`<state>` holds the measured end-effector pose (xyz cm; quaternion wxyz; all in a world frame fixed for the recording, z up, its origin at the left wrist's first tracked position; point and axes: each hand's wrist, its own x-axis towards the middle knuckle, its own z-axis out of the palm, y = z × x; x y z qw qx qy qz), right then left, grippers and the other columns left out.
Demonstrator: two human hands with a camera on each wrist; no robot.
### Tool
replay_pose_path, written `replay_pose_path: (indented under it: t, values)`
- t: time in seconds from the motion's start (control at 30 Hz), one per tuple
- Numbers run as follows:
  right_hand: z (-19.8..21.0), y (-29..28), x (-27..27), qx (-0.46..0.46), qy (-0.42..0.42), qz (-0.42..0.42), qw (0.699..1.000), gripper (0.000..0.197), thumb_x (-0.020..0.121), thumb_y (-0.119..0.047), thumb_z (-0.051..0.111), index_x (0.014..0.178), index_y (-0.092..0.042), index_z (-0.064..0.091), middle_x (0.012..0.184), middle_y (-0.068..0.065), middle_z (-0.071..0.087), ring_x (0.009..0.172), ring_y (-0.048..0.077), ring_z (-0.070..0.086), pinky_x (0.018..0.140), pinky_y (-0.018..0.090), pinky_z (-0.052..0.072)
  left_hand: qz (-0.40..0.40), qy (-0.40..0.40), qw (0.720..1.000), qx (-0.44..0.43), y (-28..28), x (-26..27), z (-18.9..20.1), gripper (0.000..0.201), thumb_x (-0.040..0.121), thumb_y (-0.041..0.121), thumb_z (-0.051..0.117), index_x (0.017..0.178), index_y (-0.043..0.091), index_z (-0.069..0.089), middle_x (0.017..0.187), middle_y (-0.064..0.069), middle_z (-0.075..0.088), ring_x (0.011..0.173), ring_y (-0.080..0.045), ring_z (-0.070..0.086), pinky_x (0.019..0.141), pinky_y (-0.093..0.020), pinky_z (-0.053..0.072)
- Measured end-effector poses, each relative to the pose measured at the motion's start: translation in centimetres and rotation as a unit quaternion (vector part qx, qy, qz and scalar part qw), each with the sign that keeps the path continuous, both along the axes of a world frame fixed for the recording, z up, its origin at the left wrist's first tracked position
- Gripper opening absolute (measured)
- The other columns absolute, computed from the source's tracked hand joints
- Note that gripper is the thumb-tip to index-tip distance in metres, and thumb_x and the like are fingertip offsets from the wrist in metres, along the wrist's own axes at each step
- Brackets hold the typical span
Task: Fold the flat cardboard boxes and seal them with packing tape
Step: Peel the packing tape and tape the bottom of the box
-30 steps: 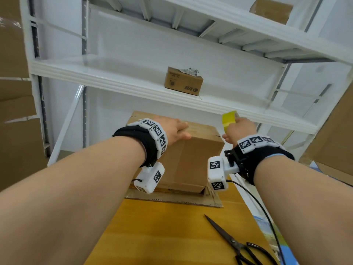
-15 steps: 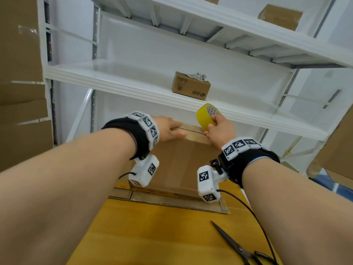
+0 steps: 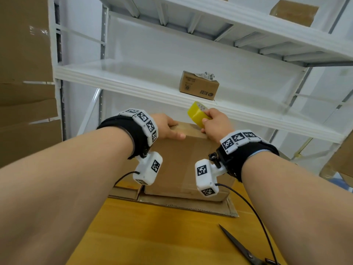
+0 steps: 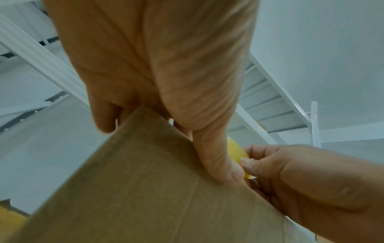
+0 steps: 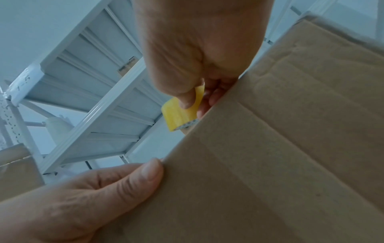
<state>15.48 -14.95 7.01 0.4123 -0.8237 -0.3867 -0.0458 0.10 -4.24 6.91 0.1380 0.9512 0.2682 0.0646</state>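
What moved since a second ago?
The right hand carried the yellow tape roll from beside the cardboard box inward over its top, close to the thumb of the left hand. It still grips the roll. The left hand stayed holding the box's top edge; the scissors stayed on the table.

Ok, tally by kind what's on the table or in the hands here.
Folded cardboard box: 1
Yellow tape roll: 1
Scissors: 1
Flat cardboard stack under the box, sheets uncountable: 1
Total: 4
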Motion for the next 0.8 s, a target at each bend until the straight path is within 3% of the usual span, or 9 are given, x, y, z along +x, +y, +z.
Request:
replay_pose_path:
  t: [0.07, 0.13, 0.23, 0.33, 0.4, 0.53, 0.63, 0.73, 0.8]
  values:
    - [0.1, 0.7, -0.4, 0.03, 0.036, 0.011, 0.999, 0.018, 0.098, -0.012, 0.047, 0.11, -0.019, 0.059, 0.098, 0.01, 0.067, 0.077, 0.023, 0.068, 0.082, 0.042, 0.059, -0.005, 0.012, 1.0, 0.001, 0.1, -0.3, -0.1, 0.077, 0.085, 0.068, 0.049, 0.15, 0.03, 0.03, 0.154, 0.0, 0.033, 0.138, -0.024, 0.036, 0.109, -0.034, 0.026]
    - [0.4, 1.5, -0.9, 0.073, 0.08, 0.023, 0.994, 0.016, 0.097, -0.009, 0.046, 0.097, -0.019, 0.058, 0.09, 0.011, 0.065, 0.064, 0.02, 0.064, 0.075, 0.043, 0.06, -0.003, 0.014, 1.0, 0.012, 0.2, -0.3, 0.1, 0.071, 0.087, 0.068, 0.044, 0.146, 0.028, 0.039, 0.148, -0.001, 0.042, 0.131, -0.024, 0.043, 0.104, -0.034, 0.031]
    - [1.2, 2.6, -1.8, 0.097, 0.083, 0.054, 0.99, 0.015, 0.098, -0.008, 0.045, 0.1, -0.016, 0.058, 0.089, 0.005, 0.063, 0.065, 0.017, 0.065, 0.072, 0.038, 0.059, 0.02, -0.032, 0.999, 0.021, 0.3, 0.0, 0.7, 0.051, 0.093, 0.058, 0.045, 0.121, 0.021, 0.065, 0.111, -0.003, 0.066, 0.098, -0.021, 0.059, 0.082, -0.028, 0.042]
    - [1.7, 3.3, -2.3, 0.107, 0.1, 0.094, 0.985, 0.014, 0.098, -0.008, 0.046, 0.106, -0.015, 0.056, 0.091, 0.005, 0.063, 0.068, 0.016, 0.065, 0.072, 0.035, 0.058, 0.052, -0.102, 0.993, 0.005, 0.5, 0.5, 0.8, 0.031, 0.089, 0.041, 0.063, 0.11, 0.019, 0.072, 0.1, -0.001, 0.069, 0.091, -0.02, 0.062, 0.074, -0.026, 0.042]
    - [0.9, 3.5, -2.3, 0.099, 0.127, 0.106, 0.981, 0.009, 0.096, -0.01, 0.052, 0.102, -0.015, 0.056, 0.09, 0.007, 0.063, 0.069, 0.018, 0.065, 0.075, 0.038, 0.058, 0.073, -0.132, 0.989, -0.01, 0.4, 1.1, 0.4, 0.025, 0.087, 0.033, 0.067, 0.105, 0.017, 0.074, 0.1, -0.003, 0.071, 0.093, -0.022, 0.064, 0.076, -0.028, 0.046]
    - [-1.1, 3.2, -1.5, 0.08, 0.136, 0.108, 0.982, 0.012, 0.088, -0.015, 0.065, 0.096, -0.02, 0.059, 0.086, 0.006, 0.067, 0.071, 0.02, 0.065, 0.079, 0.043, 0.058, 0.093, -0.151, 0.984, -0.011, 0.1, 2.4, 0.2, 0.019, 0.088, 0.021, 0.065, 0.103, 0.013, 0.072, 0.103, -0.006, 0.07, 0.097, -0.026, 0.064, 0.089, -0.035, 0.051]
    - [-1.0, 3.0, -0.9, 0.123, 0.198, 0.121, 0.965, 0.015, 0.085, -0.006, 0.065, 0.094, -0.017, 0.06, 0.083, 0.008, 0.064, 0.071, 0.022, 0.062, 0.078, 0.044, 0.058, 0.117, -0.219, 0.969, -0.018, 0.1, 3.2, 0.5, 0.017, 0.088, 0.01, 0.056, 0.104, 0.012, 0.062, 0.101, -0.004, 0.063, 0.096, -0.025, 0.06, 0.079, -0.032, 0.048]
    - [-1.0, 2.9, -0.6, 0.143, 0.236, 0.129, 0.952, 0.019, 0.085, 0.002, 0.063, 0.094, -0.014, 0.059, 0.082, 0.01, 0.062, 0.069, 0.023, 0.061, 0.07, 0.037, 0.056, 0.142, -0.32, 0.924, -0.157, 0.2, 3.8, 0.2, 0.025, 0.087, 0.008, 0.058, 0.111, 0.012, 0.049, 0.098, -0.005, 0.056, 0.088, -0.023, 0.056, 0.068, -0.029, 0.042]
    - [-1.1, 2.7, -0.6, 0.15, 0.252, 0.139, 0.946, 0.021, 0.084, 0.005, 0.063, 0.094, -0.013, 0.059, 0.08, 0.01, 0.061, 0.067, 0.023, 0.061, 0.066, 0.034, 0.055, 0.15, -0.347, 0.891, -0.251, 0.4, 4.0, -0.3, 0.035, 0.088, 0.013, 0.061, 0.117, 0.012, 0.042, 0.1, -0.006, 0.054, 0.084, -0.02, 0.056, 0.064, -0.025, 0.043]
